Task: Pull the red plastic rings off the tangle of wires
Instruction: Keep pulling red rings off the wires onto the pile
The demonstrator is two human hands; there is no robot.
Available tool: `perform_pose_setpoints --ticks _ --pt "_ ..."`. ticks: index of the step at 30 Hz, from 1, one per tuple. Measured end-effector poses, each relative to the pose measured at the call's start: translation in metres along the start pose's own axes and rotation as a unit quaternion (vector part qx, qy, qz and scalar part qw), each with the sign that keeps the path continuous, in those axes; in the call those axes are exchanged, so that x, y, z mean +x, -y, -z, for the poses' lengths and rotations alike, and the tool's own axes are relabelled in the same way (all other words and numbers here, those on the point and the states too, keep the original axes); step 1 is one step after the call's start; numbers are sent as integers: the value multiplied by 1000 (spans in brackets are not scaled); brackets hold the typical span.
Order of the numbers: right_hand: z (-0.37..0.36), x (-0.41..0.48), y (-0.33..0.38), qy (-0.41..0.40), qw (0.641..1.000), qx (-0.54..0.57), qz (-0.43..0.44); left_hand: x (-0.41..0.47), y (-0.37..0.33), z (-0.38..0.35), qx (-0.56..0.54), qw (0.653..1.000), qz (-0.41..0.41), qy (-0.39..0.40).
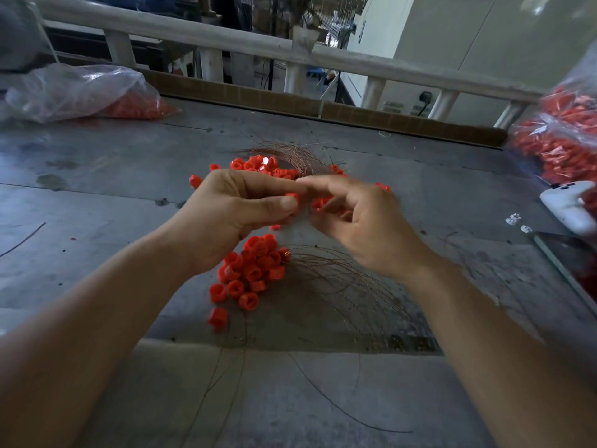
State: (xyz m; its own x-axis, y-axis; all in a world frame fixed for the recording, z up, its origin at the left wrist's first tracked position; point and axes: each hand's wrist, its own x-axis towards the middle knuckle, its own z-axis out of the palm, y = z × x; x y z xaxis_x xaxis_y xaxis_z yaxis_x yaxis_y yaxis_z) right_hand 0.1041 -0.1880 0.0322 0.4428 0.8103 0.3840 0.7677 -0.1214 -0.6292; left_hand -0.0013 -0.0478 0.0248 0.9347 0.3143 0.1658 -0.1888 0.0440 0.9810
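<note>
a scuffed grey metal table (97,195) is bordered at 12 o'clock by a cardboard strip (258,95) and a white railing (226,40). a clear bag (80,92) of red parts is seen at 10 o'clock, a second bag (562,140) at 3 o'clock. at centre a red ring (292,196) is pinched between thumb and forefinger of the left hand (232,215). the right hand (365,227) is curled and blurred just beside it; its hold cannot be told. loose red rings (252,270) and copper wires (339,279) are heaped at 6 o'clock below the hands.

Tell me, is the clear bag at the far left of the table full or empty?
Partly full: the clear bag holds red rings at its right end; the rest lies slack.
</note>
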Motion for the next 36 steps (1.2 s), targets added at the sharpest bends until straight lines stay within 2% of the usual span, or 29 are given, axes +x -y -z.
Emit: perform_pose_setpoints --ticks 4,7,9,12,15,18,21,24,26,36 --pt "-2 0 0 -11 998 59 5 -2 0 0 -29 1000 -11 -5" --pt "0 2 -1 -19 999 42 5 -2 -2 2 -59 998 -13 9" --pt "-1 1 0 3 999 48 9 -3 -2 1 -75 997 -9 33" --pt "-5 0 2 29 995 97 21 -4 -1 -1 -85 995 -9 54" --pt "-7 0 2 16 988 155 20 -3 0 1 -82 995 -22 50" --pt "-7 1 1 -24 987 157 15 -2 2 2 -42 997 -59 10" --pt "-5 1 1 -46 991 124 21 -4 4 -2 84 990 -106 -50" --pt "-6 0 1 -56 992 111 18 -7 3 -9 229 957 -162 -79" --pt "-8 -1 1 -59 993 105 9 -8 2 -11 281 936 -198 -81" --pt "0 -2 6 -121 991 22 48 -10 0 -11 200 963 -164 -77"
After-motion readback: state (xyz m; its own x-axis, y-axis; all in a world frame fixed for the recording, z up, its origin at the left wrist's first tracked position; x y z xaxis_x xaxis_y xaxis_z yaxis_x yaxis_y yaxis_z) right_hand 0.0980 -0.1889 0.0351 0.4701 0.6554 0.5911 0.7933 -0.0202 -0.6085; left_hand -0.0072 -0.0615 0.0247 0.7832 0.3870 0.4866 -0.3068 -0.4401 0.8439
